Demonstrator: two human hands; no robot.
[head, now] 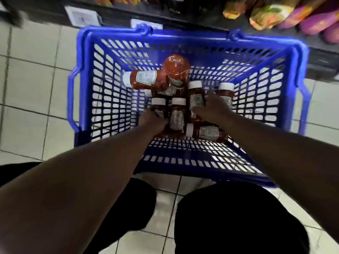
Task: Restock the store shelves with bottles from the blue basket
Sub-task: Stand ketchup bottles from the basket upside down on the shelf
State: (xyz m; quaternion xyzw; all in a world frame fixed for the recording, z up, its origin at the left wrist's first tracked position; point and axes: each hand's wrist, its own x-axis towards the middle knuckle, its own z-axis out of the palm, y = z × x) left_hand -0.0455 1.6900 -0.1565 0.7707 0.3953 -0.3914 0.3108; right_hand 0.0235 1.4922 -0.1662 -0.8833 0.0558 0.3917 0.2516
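Two bare forearms reach down from the near edge into a blue slatted plastic shopping basket (297, 92) standing on a pale tiled floor (31, 99), with dark-clad knees (238, 217) below them. Inside the basket lies a cluster of red sauce bottles with white caps and green-bordered labels. The left hand (154, 121) curls its fingers around a white-capped bottle at the near left of the cluster (158, 105), its cap pointing to the far side. The right hand (212, 107) closes over a neighbouring white-capped bottle right of centre (196, 96), thumb on the label side; how far the fingers wrap behind it cannot be told. Between the two hands a third labelled bottle (177, 114) lies cap-far. Just right of the right hand, another bottle's white cap and red shoulder (226, 89) show. At the near right of the heap, one bottle (205, 132) lies sideways with its cap to the left. On the far side, a bottle lying crosswise (145, 78) points its cap left, touching a larger red bottle seen base-up (176, 67) that leans on the pile. Beyond the basket, a dark shelf edge (201, 22) carries white price tags (81, 16), and at far right sit orange, green and purple snack bags (286, 13), blurred.
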